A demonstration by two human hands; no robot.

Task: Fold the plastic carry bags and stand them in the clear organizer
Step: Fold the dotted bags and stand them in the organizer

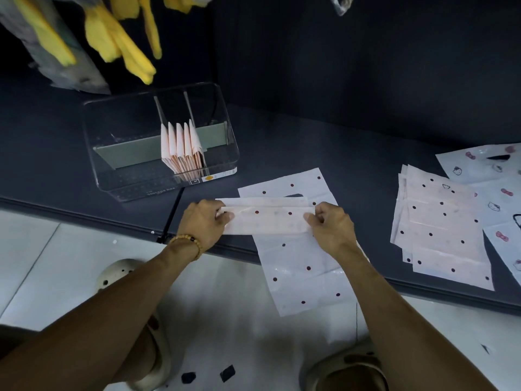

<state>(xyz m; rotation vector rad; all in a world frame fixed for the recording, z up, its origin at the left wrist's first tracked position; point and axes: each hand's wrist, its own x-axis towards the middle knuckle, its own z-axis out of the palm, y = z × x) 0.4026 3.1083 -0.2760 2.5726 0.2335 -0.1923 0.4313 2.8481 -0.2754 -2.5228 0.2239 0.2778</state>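
Note:
A pale pink plastic bag with dark dots, folded into a long narrow strip, lies across another flat dotted bag that hangs over the table's front edge. My left hand pinches the strip's left end and my right hand pinches its right end. The clear organizer stands at the back left, with several folded pink bags upright in its middle compartment.
A stack of flat dotted bags lies at the right, with cartoon-printed bags beyond it. Yellow gloves hang above the organizer. The dark table meets a dark wall behind. My feet in pale clogs stand on the white floor below.

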